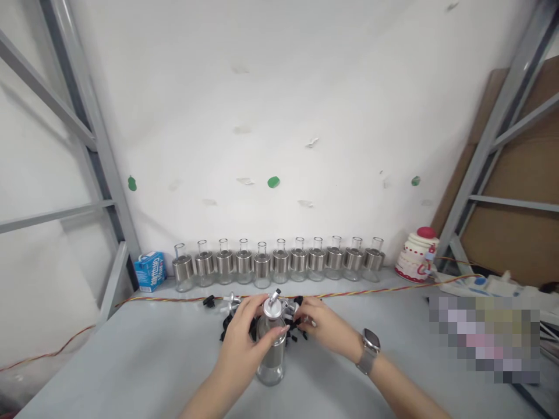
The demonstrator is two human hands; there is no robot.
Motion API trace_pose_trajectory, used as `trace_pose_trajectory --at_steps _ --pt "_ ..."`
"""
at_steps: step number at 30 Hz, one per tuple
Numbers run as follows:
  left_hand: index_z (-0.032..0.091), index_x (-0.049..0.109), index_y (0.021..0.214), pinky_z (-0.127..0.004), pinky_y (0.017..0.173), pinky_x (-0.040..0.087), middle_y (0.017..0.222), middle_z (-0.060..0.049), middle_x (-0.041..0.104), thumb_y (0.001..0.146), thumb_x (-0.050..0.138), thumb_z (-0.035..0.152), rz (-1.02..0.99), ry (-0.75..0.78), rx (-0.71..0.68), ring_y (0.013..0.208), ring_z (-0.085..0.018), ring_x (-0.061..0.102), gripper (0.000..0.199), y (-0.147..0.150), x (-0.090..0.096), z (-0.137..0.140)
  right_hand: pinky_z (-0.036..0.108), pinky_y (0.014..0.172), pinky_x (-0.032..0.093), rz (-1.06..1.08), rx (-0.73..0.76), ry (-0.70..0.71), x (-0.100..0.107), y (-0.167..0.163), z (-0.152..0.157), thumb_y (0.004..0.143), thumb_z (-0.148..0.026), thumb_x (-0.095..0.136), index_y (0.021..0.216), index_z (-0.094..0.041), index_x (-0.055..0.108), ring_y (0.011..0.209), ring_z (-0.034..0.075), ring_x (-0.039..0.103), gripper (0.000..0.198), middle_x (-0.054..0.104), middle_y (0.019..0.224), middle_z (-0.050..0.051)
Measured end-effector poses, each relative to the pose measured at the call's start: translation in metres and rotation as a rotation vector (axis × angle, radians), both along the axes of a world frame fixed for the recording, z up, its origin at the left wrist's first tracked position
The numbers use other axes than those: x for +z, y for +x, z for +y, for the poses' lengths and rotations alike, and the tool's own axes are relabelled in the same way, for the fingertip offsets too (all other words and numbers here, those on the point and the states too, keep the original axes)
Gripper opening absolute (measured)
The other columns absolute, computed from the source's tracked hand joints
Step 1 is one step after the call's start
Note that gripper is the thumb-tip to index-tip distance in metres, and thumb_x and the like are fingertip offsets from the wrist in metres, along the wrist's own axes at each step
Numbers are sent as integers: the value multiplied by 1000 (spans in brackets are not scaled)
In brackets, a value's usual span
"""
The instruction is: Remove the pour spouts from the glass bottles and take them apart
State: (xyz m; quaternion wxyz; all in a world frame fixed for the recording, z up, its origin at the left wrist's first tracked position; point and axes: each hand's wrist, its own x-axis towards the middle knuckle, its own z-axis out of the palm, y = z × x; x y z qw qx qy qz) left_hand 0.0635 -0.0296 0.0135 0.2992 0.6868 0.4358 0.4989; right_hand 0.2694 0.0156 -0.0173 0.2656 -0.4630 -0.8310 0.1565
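Observation:
My left hand (pixel 240 337) is wrapped around the upper part of a glass bottle (pixel 271 372) with a metal sleeve, which stands on the table near me. A silver pourer spout (pixel 273 308) with a dark tip sits on the bottle's neck. Just to the right of the bottle, my right hand (pixel 325 323) has its fingers drawn together over a pile of silver spouts and small black parts (pixel 294 337). What its fingertips grip is too small to make out. More of the pile, including a black cap (pixel 209 301), shows behind and left of the bottle.
A row of several sleeved glass bottles (pixel 262 267) lines the wall. A blue carton (pixel 151 272) stands left, a white and red jar (pixel 417 256) right. Twisted red and yellow wire (pixel 375 290) crosses the table. Metal posts (pixel 82 105) frame both sides; a blurred patch (pixel 489 337) lies right.

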Motion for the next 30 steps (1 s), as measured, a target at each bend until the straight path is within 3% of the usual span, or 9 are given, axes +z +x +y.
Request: trace_pose_trajectory --at_steps 5,12,16,20,22,27,30 --pt "26 37 118 -36 91 40 114 -7 55 68 64 30 -150 -110 -85 106 -22 52 56 4 -8 3 30 76 39 -184 1 127 -8 -10 0 71 -11 56 84 -17 62 87 20 50 15 55 89 6" --pt "26 35 118 -38 88 42 107 -6 59 65 66 34 -110 -133 32 100 -23 56 62 3 -4 -2 32 72 39 -283 6 211 -16 -18 2 76 -9 49 78 -16 61 82 22 50 14 57 82 7" --pt "26 41 118 -40 92 38 114 -6 57 67 64 34 -20 -43 40 107 -23 52 57 1 1 -4 34 72 40 -250 -25 184 -19 -18 3 74 -7 49 79 -16 60 82 23 51 15 57 83 8" --pt "24 48 113 -34 89 41 113 -5 58 75 55 34 -106 -64 -50 105 -21 53 39 1 1 -2 35 74 41 -208 -44 179 -25 -18 4 73 -7 49 80 -16 58 83 23 51 15 56 85 8" --pt "24 51 110 -33 85 43 107 -4 61 73 57 34 -107 -60 -15 99 -21 55 38 1 2 -2 35 74 41 -188 -30 174 -28 -18 6 74 -6 48 79 -16 57 83 22 51 15 56 85 7" --pt "21 58 95 -33 74 45 86 -4 59 67 63 35 65 111 163 83 -21 56 31 3 9 -5 33 73 41 -78 -16 148 -29 -15 9 77 -9 47 75 -16 55 82 21 50 11 55 82 7" --pt "21 57 93 -32 71 44 83 -3 56 68 62 35 113 133 175 79 -19 56 28 4 11 -7 32 70 40 36 -51 109 -28 -14 10 78 -14 47 72 -16 52 77 20 50 9 54 79 6"
